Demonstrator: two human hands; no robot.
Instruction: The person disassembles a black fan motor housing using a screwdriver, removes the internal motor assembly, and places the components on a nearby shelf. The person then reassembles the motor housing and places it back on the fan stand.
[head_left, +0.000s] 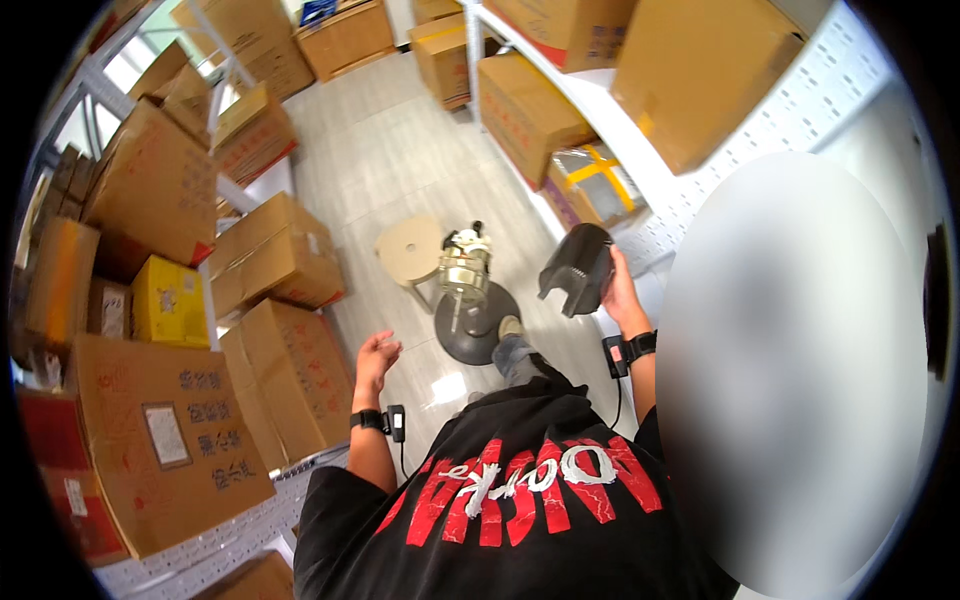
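My right hand (622, 292) grips a dark, hollow plastic cover (577, 268) by its right side; the cover has a notched lower edge and a row of small slots. My left hand (376, 357) is held out in the air with its fingers apart and loosely bent, holding nothing. Between my hands and farther forward stands what looks like a pedestal fan's bare motor (465, 262), metallic with a thin shaft pointing toward me. Below it is a round black base (477, 325) on the floor. Neither hand touches the motor.
A beige round stool (410, 248) stands just left of the motor. Cardboard boxes (165, 440) fill the shelving on the left, with a yellow box (170, 302) among them. White shelving (745, 125) with more boxes runs along the right. A blurred pale grey shape (800, 380) hides the right side.
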